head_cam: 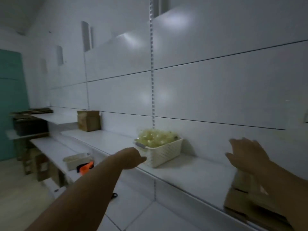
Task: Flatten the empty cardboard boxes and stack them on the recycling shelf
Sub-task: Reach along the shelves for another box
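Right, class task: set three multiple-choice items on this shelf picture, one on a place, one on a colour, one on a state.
1. The white basket stands: A on the floor; B on the shelf; C on a box.
2. The object beside the small tray is: A orange; B blue; C pink.
3. The cardboard box is: A flattened; B upright, unflattened; C hanging.
Key: B, its base rests on the board; A, bright orange shows; B, its sides stand tall.
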The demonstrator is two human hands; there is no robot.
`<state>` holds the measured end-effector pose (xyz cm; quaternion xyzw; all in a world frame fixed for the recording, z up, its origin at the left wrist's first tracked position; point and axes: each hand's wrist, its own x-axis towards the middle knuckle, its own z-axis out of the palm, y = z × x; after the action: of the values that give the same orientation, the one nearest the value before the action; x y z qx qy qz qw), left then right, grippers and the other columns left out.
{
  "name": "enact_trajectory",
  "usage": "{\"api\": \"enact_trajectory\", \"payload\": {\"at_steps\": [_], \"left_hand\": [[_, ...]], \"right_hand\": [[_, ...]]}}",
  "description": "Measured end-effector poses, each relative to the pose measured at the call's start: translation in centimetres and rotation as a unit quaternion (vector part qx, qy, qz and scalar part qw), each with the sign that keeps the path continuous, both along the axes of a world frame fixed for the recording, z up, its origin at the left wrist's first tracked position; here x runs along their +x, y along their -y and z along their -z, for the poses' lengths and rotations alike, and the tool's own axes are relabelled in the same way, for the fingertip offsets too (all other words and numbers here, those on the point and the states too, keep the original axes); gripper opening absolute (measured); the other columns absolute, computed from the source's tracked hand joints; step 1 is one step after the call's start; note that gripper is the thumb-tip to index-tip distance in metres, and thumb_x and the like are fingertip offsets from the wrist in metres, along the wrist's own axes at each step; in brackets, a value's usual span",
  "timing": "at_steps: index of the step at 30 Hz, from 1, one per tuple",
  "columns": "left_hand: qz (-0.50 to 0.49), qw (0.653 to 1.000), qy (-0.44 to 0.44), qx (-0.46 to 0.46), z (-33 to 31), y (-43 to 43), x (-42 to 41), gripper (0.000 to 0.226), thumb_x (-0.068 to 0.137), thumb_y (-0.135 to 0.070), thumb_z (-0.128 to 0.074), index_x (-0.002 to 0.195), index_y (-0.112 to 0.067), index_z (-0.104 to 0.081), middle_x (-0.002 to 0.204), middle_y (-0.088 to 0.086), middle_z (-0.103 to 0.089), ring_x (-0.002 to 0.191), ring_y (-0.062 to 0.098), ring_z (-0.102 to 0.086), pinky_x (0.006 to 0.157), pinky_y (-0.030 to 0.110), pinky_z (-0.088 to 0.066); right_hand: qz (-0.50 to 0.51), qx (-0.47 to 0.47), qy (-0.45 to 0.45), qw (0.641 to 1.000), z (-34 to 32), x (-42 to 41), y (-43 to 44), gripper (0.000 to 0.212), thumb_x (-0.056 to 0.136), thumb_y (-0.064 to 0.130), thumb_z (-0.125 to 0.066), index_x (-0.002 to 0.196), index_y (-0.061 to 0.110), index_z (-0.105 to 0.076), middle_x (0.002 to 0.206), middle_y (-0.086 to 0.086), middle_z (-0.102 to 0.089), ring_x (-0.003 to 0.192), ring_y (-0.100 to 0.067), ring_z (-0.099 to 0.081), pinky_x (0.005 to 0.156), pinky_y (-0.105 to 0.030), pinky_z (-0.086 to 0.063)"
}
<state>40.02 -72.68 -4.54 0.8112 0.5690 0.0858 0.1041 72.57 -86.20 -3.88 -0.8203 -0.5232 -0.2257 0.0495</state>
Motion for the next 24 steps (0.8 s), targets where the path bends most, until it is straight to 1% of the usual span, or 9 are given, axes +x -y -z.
{"api": "enact_trajectory", "payload": {"at_steps": [2, 4, 8, 11, 14, 16, 18, 21, 24], "left_hand": [[-0.040, 0.993, -0.076, 0.078, -1.9, -2.8, -8.8, 0.057, 0.096, -0.049, -0.035, 0.135, -0.009, -0.045, 0.144, 0.011, -0.045, 0.131, 0.026, -0.041, 0.109, 0.037, -0.031], [-0.097, 0.990, -0.068, 0.079, -3.0, -4.8, -15.9, 0.059, 0.097, -0.049, -0.030, 0.141, -0.010, -0.037, 0.150, 0.012, -0.036, 0.137, 0.027, -0.034, 0.114, 0.040, -0.024], [-0.151, 0.982, -0.054, 0.103, -3.4, -7.4, -27.1, 0.062, 0.095, -0.053, -0.032, 0.147, -0.019, -0.024, 0.157, 0.009, -0.021, 0.144, 0.028, -0.017, 0.116, 0.046, -0.017], [-0.169, 0.981, -0.051, 0.074, -2.3, -9.4, -33.1, 0.065, 0.092, -0.056, -0.035, 0.147, -0.024, -0.021, 0.158, 0.008, -0.018, 0.145, 0.028, -0.016, 0.116, 0.049, -0.019], [-0.196, 0.979, -0.018, 0.042, -1.3, -12.2, -37.4, 0.067, 0.090, -0.058, -0.036, 0.147, -0.026, -0.021, 0.156, 0.009, -0.024, 0.142, 0.029, -0.024, 0.114, 0.049, -0.024], [-0.184, 0.981, -0.023, 0.052, -0.1, -14.4, -39.2, 0.066, 0.092, -0.055, -0.036, 0.147, -0.024, -0.019, 0.157, 0.009, -0.021, 0.143, 0.029, -0.019, 0.115, 0.050, -0.022], [-0.166, 0.981, -0.079, 0.070, 1.4, -16.9, -40.9, 0.066, 0.093, -0.054, -0.034, 0.148, -0.022, -0.017, 0.158, 0.008, -0.015, 0.146, 0.028, -0.008, 0.117, 0.052, -0.015], [-0.151, 0.966, -0.183, 0.103, 3.2, -21.4, -43.5, 0.062, 0.093, -0.051, -0.034, 0.146, -0.019, -0.025, 0.157, 0.009, -0.021, 0.145, 0.028, -0.012, 0.117, 0.053, -0.012], [-0.153, 0.957, -0.225, 0.104, 3.7, -25.7, -45.7, 0.061, 0.094, -0.052, -0.031, 0.146, -0.022, -0.023, 0.157, 0.008, -0.020, 0.146, 0.027, -0.010, 0.117, 0.052, -0.013]], "right_hand": [[-0.145, 0.039, -0.017, 0.989, -2.0, -9.9, -6.1, 0.048, 0.091, 0.040, -0.044, 0.132, 0.016, -0.042, 0.136, -0.008, -0.051, 0.126, -0.026, -0.042, 0.105, -0.037, -0.032], [-0.235, 0.007, -0.044, 0.971, -2.7, -19.8, -11.0, 0.054, 0.090, 0.043, -0.043, 0.138, 0.019, -0.035, 0.143, -0.009, -0.042, 0.131, -0.027, -0.036, 0.109, -0.041, -0.029], [-0.321, -0.102, -0.073, 0.939, 0.3, -33.1, -17.4, 0.069, 0.092, 0.050, -0.042, 0.149, 0.022, -0.013, 0.159, -0.010, -0.009, 0.146, -0.028, -0.005, 0.117, -0.048, -0.012], [-0.353, -0.167, -0.035, 0.920, 3.3, -39.2, -20.8, 0.071, 0.093, 0.050, -0.041, 0.150, 0.025, -0.007, 0.160, -0.010, 0.005, 0.146, -0.027, 0.007, 0.118, -0.047, -0.002], [-0.363, -0.197, -0.046, 0.909, 4.2, -43.6, -24.5, 0.072, 0.093, 0.049, -0.043, 0.150, 0.025, -0.005, 0.160, -0.011, 0.006, 0.146, -0.028, 0.008, 0.118, -0.047, -0.003], [-0.378, -0.191, -0.058, 0.904, 4.4, -46.2, -27.2, 0.073, 0.093, 0.049, -0.043, 0.150, 0.026, -0.004, 0.160, -0.011, 0.005, 0.146, -0.028, 0.007, 0.118, -0.046, -0.004], [-0.391, -0.190, -0.059, 0.899, 5.0, -48.7, -30.2, 0.075, 0.093, 0.048, -0.044, 0.150, 0.026, -0.001, 0.160, -0.011, 0.004, 0.146, -0.028, 0.006, 0.118, -0.046, -0.005], [-0.401, -0.197, -0.061, 0.893, 6.5, -51.5, -35.4, 0.075, 0.091, 0.048, -0.046, 0.150, 0.026, -0.004, 0.160, -0.009, 0.002, 0.146, -0.028, 0.006, 0.117, -0.048, -0.004], [-0.404, -0.204, -0.075, 0.888, 7.3, -53.5, -41.7, 0.076, 0.087, 0.051, -0.050, 0.149, 0.028, -0.013, 0.160, -0.007, -0.007, 0.146, -0.029, -0.004, 0.116, -0.049, -0.012]]}}
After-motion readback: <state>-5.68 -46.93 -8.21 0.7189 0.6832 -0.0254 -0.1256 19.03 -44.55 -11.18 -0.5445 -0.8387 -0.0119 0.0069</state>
